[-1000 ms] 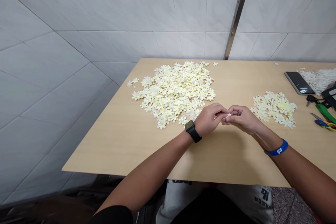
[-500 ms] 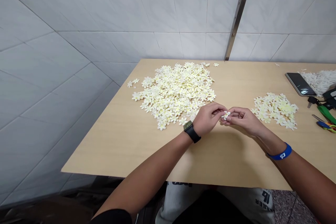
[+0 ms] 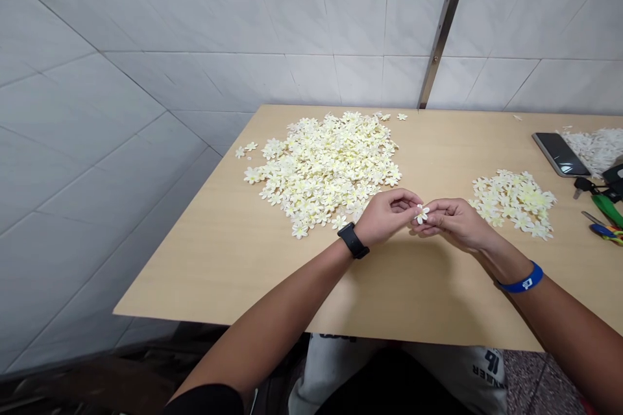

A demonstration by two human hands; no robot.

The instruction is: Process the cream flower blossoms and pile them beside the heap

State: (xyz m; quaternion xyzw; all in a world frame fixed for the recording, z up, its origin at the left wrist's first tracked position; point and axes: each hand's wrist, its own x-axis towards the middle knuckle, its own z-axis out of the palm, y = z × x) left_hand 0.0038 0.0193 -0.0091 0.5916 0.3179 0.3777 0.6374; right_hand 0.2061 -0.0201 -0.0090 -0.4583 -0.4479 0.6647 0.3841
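Note:
My left hand (image 3: 387, 215) and my right hand (image 3: 452, 222) meet above the wooden table (image 3: 243, 259), fingertips pinched together on one small white and yellow flower (image 3: 421, 213). A black watch sits on my left wrist and a blue band on my right. A big pile of the same flowers (image 3: 327, 165) lies just beyond my left hand. To the right of my right hand a smaller pile of flowers (image 3: 516, 202) rests on the table.
At the table's far right lie a dark phone (image 3: 559, 153), a heap of white pieces (image 3: 592, 146), keys and green and coloured handled tools (image 3: 603, 217). White tiled walls close in behind and to the left. A metal strip (image 3: 440, 39) runs up the back wall.
The flower between my fingertips has turned and now shows its open petals. Both hands stay nearly in place, shifted slightly.

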